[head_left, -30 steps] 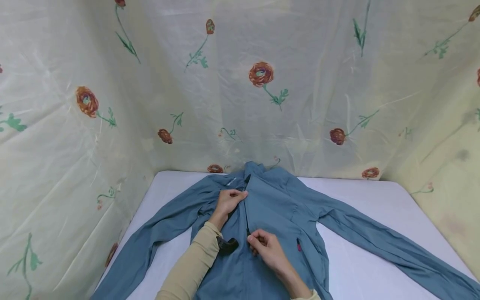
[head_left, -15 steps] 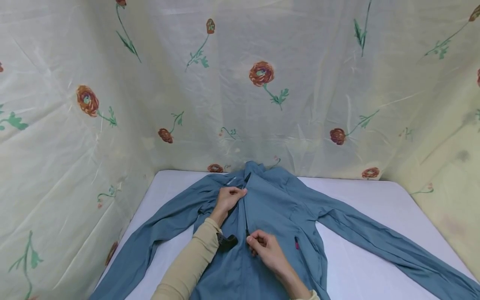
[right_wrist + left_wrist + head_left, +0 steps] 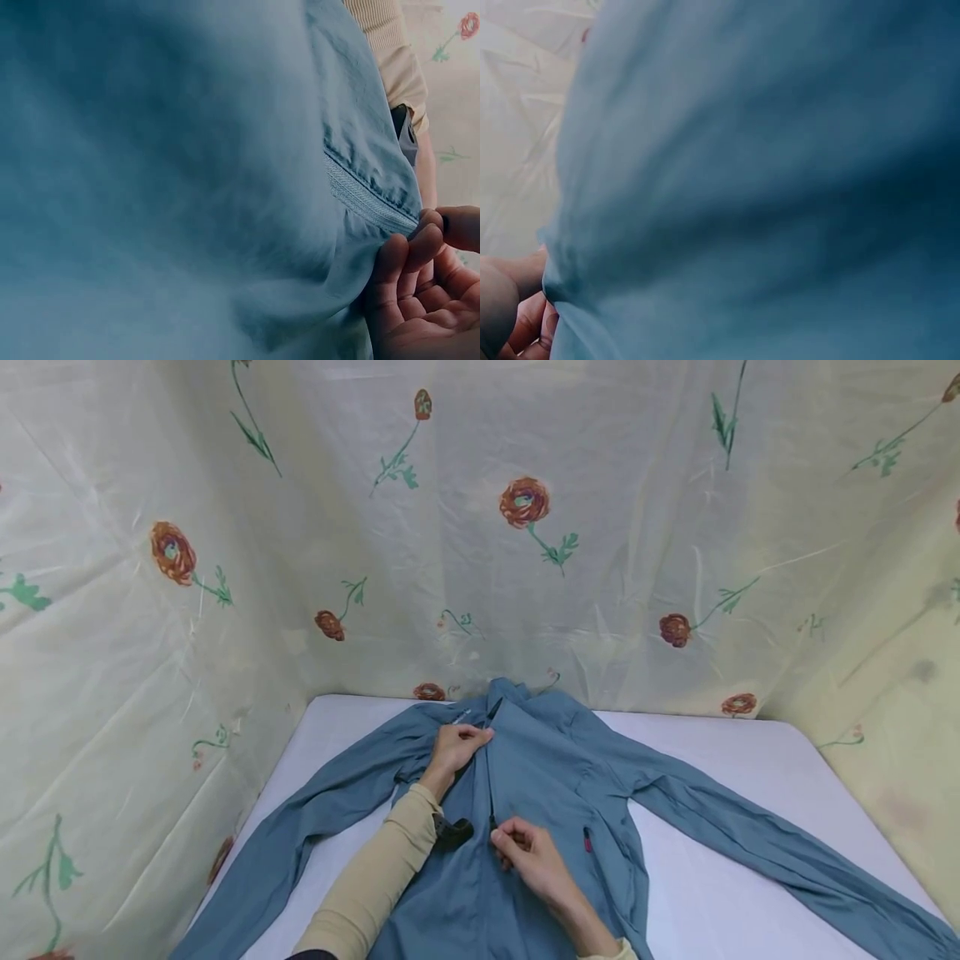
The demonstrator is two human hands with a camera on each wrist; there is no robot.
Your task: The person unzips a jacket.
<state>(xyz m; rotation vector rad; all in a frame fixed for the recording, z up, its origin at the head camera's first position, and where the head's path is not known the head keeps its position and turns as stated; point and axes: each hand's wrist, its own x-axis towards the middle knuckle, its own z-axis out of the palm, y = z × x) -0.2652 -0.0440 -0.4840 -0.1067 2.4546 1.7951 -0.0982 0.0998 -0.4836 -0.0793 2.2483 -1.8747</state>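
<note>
Blue jacket (image 3: 551, 760), zip (image 3: 367, 199) running twelve-to-six in the head view; right hand (image 3: 531, 853) pinches the dark pull (image 3: 492, 822) at its eleven o'clock, left hand (image 3: 454, 748) pinches fabric toward twelve.

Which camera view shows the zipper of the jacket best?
The right wrist view: beside the right hand, the zipper appears close up, teeth visible. The head view shows it only as a thin dark line; the left wrist view, not at all.

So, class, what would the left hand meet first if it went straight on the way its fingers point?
Likely the jacket's opposite front panel, just past the zipper; the left hand points that way, but whether it would bump or skim is unclear.
</note>
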